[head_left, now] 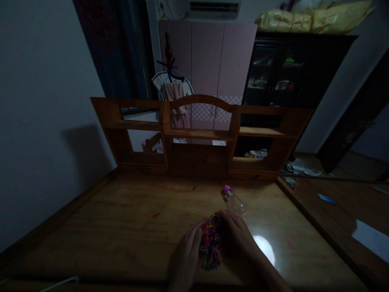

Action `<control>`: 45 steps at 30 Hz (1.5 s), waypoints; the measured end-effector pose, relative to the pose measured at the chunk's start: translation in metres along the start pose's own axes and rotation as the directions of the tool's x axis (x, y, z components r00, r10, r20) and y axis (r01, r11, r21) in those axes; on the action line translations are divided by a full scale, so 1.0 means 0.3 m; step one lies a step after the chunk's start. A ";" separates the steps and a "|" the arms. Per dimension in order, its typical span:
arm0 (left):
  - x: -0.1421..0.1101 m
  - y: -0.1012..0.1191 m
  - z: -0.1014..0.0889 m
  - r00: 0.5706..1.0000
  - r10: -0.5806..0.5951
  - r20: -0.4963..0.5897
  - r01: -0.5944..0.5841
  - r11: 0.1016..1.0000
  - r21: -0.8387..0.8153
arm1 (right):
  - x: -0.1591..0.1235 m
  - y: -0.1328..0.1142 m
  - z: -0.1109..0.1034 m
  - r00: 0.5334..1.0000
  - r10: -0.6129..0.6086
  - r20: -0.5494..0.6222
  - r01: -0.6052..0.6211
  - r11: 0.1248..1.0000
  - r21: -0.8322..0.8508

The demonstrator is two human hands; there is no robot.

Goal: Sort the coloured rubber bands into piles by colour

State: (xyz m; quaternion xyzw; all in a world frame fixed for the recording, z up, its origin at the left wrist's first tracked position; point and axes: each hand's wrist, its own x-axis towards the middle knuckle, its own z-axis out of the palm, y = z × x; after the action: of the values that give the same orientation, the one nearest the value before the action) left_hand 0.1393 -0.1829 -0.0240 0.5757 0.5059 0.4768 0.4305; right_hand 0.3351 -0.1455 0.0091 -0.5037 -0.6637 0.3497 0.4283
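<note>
A heap of small multicoloured bands (212,243), thin and tangled, lies on the wooden surface (127,227). My left hand (190,247) is along its left side, fingers stretched out and touching its edge. From the right, my right hand (238,233) curves around the far side of the heap with its fingers extended. Both hands cup the bands without visibly gripping them; part of the right fingers is in shadow. Just beyond the right hand, a clear bottle (235,202) with a pink top lies on its side.
Loose bits are scattered about, among them a red strip (156,215). A wooden shelf unit (197,134) closes off the far edge. Raised edging (319,227) runs along the right, with white paper (372,239) beyond it. A white cord (62,283) lies near the front left.
</note>
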 end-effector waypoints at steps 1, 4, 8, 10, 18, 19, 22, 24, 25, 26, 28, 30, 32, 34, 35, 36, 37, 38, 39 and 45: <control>0.001 0.010 0.001 1.000 -0.011 0.005 0.011 1.000 -0.025 | -0.010 -0.007 -0.013 1.000 -0.007 -0.008 0.007 1.000 -0.006; 0.003 0.023 -0.002 0.999 -0.035 -0.003 0.035 0.997 -0.070 | -0.044 -0.022 -0.053 0.999 -0.035 0.020 0.035 0.999 -0.031; 0.007 0.022 -0.012 0.997 -0.051 -0.057 0.041 0.986 -0.164 | -0.075 -0.006 -0.102 0.998 -0.047 0.043 0.050 0.996 -0.079; 0.009 0.025 -0.015 0.996 -0.069 -0.053 0.057 0.977 -0.204 | -0.079 0.012 -0.126 0.997 -0.073 0.031 0.076 0.989 -0.128; 0.027 -0.005 -0.020 0.991 -0.119 -0.067 0.100 0.967 -0.232 | -0.096 0.040 -0.198 0.999 -0.029 0.021 0.033 0.967 -0.254; 0.028 -0.011 -0.019 0.991 -0.114 -0.070 0.095 0.968 -0.232 | -0.101 0.038 -0.198 1.000 -0.015 0.026 0.021 0.965 -0.262; 0.033 -0.026 -0.015 0.993 -0.099 -0.070 0.079 0.967 -0.240 | -0.115 0.025 -0.186 0.999 0.016 0.046 -0.002 0.956 -0.295; 0.035 -0.036 -0.012 0.995 -0.076 -0.064 0.059 0.969 -0.239 | -0.122 0.009 -0.166 0.998 0.018 0.060 0.001 0.952 -0.305; 0.035 -0.040 -0.011 0.996 -0.059 -0.061 0.044 0.972 -0.231 | -0.125 -0.001 -0.153 0.997 0.012 0.071 0.010 0.954 -0.300; 0.033 -0.043 -0.011 0.997 -0.038 -0.062 0.024 0.977 -0.212 | -0.127 -0.013 -0.140 0.996 0.000 0.085 0.024 0.957 -0.289; 0.026 -0.043 -0.013 0.997 0.015 -0.081 -0.024 0.992 -0.121 | -0.129 -0.038 -0.112 0.993 -0.030 0.118 0.060 0.965 -0.255; 0.013 -0.034 -0.015 0.991 0.077 -0.111 -0.072 0.996 0.046 | -0.129 -0.060 -0.086 0.988 -0.059 0.141 0.090 0.970 -0.224; -0.002 -0.020 -0.013 0.983 0.139 -0.119 -0.110 0.968 0.224 | -0.127 -0.077 -0.066 0.985 -0.090 0.148 0.119 0.973 -0.199; -0.013 -0.007 -0.007 0.976 0.183 -0.115 -0.132 0.928 0.350 | -0.123 -0.087 -0.055 0.982 -0.120 0.146 0.146 0.971 -0.187; -0.015 -0.003 -0.004 0.974 0.196 -0.116 -0.137 0.910 0.390 | -0.121 -0.090 -0.052 0.982 -0.130 0.139 0.155 0.970 -0.189; -0.015 0.000 0.000 0.972 0.202 -0.119 -0.135 0.897 0.422 | -0.118 -0.093 -0.051 0.982 -0.136 0.131 0.160 0.968 -0.193; -0.014 0.002 0.003 0.972 0.202 -0.120 -0.129 0.886 0.445 | -0.116 -0.096 -0.052 0.983 -0.138 0.120 0.160 0.967 -0.200; -0.011 0.003 0.005 0.973 0.198 -0.117 -0.123 0.878 0.463 | -0.114 -0.099 -0.053 0.984 -0.137 0.111 0.158 0.966 -0.206; -0.008 0.004 0.006 0.975 0.193 -0.111 -0.119 0.873 0.474 | -0.111 -0.101 -0.055 0.986 -0.135 0.101 0.154 0.965 -0.210; -0.006 0.001 -0.001 0.984 0.167 -0.067 -0.118 0.879 0.462 | -0.093 -0.092 -0.062 0.988 -0.140 0.064 0.152 0.953 -0.260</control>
State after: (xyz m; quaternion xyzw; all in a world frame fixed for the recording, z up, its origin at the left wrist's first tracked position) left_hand 0.1391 -0.1847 -0.0238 0.6704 0.5817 0.4046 0.2202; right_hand 0.3455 -0.1789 0.0351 -0.4980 -0.7493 0.2366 0.3669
